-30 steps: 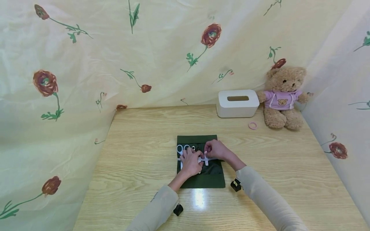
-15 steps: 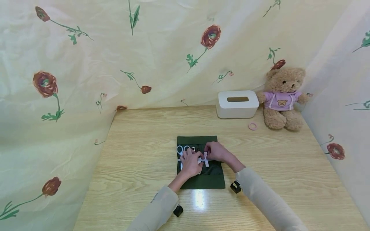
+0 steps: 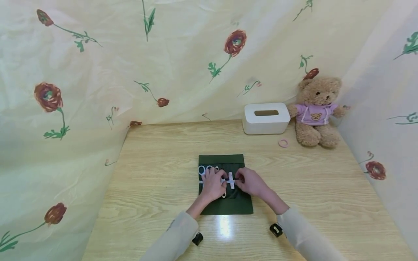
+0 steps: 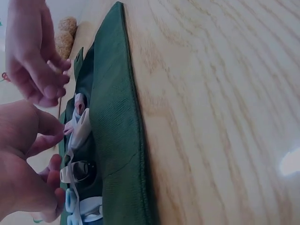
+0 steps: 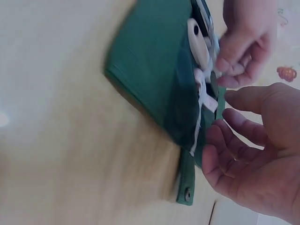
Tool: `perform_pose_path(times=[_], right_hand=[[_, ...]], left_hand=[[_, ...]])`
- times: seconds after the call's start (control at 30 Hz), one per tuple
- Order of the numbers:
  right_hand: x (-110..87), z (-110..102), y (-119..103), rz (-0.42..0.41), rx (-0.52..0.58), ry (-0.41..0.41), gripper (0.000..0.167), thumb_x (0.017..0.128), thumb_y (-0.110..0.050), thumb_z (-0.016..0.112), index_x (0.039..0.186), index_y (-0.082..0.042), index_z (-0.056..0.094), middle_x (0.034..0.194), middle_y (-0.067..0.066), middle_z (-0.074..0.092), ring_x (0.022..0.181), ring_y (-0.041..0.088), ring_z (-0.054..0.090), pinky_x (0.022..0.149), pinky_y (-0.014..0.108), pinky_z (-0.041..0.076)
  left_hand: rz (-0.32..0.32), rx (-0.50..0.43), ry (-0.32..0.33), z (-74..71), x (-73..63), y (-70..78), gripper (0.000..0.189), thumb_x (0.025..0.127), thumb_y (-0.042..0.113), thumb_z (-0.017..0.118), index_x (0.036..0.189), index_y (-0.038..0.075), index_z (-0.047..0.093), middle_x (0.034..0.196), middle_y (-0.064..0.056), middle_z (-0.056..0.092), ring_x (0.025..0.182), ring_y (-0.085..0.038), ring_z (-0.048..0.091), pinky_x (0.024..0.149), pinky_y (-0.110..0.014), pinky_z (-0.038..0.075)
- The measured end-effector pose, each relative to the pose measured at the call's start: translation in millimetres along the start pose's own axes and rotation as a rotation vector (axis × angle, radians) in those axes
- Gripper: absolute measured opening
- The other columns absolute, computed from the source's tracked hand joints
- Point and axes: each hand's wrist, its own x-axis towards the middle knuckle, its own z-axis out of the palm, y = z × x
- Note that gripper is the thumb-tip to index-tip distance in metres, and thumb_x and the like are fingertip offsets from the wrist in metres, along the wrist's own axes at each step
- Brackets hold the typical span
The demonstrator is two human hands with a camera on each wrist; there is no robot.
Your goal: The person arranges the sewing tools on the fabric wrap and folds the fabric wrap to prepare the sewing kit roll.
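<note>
A dark green fabric tool case lies unfolded on the table, a white elastic band running across its inside. White-handled scissors sit at its left side. A white tool with a rounded, holed end is tucked in beside a small pale pink-and-white strip, which stands under the band. My left hand bends over the case, thumb and fingertips pinching the band just left of the strip. To the right of the strip, my right hand has loosely bent fingers with nothing between them.
At the back right stand a white tissue box and a teddy bear in a purple hoodie. A pink ring lies before them. From the case's edge sticks out a green strap with a snap.
My right hand has come off the pink-and-white strip and moved slightly right and toward me; its fingers have parted. The strip now stands straighter under the band. My left hand has stayed in place.
</note>
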Motion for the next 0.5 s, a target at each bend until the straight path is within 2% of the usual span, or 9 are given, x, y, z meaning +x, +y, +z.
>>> perform_pose_path(times=[0.2, 0.33, 0.5], right_hand=[[-30.7, 14.4, -14.9, -0.091, -0.033, 0.019, 0.009, 0.086, -0.002, 0.074, 0.09, -0.005, 0.067, 0.081, -0.002, 0.057, 0.069, 0.009, 0.053, 0.062, 0.028, 0.047], [-49.9, 27.4, -29.2, -0.173, -0.119, -0.014, 0.01, 0.087, -0.006, 0.074, 0.095, -0.004, 0.07, 0.09, 0.002, 0.063, 0.079, 0.014, 0.06, 0.069, 0.033, 0.051], [-70.2, 42.8, -44.8, -0.279, -0.258, -0.051, 0.023, 0.089, -0.015, 0.072, 0.109, -0.003, 0.071, 0.109, 0.01, 0.065, 0.097, 0.025, 0.061, 0.08, 0.043, 0.052]], left_hand=[[0.082, 0.039, 0.017, -6.7, 13.8, -1.3, 0.011, 0.096, 0.014, 0.063, 0.106, 0.016, 0.067, 0.109, -0.007, 0.053, 0.104, -0.028, 0.044, 0.085, -0.046, 0.037], [0.148, 0.109, -0.035, -13.5, 29.0, -2.3, 0.021, 0.101, 0.016, 0.057, 0.119, 0.016, 0.067, 0.122, -0.008, 0.056, 0.112, -0.029, 0.046, 0.089, -0.047, 0.04], [0.199, 0.245, -0.105, -17.4, 47.9, -4.7, 0.029, 0.105, 0.02, 0.049, 0.131, 0.017, 0.063, 0.138, -0.007, 0.053, 0.126, -0.029, 0.045, 0.098, -0.049, 0.039]])
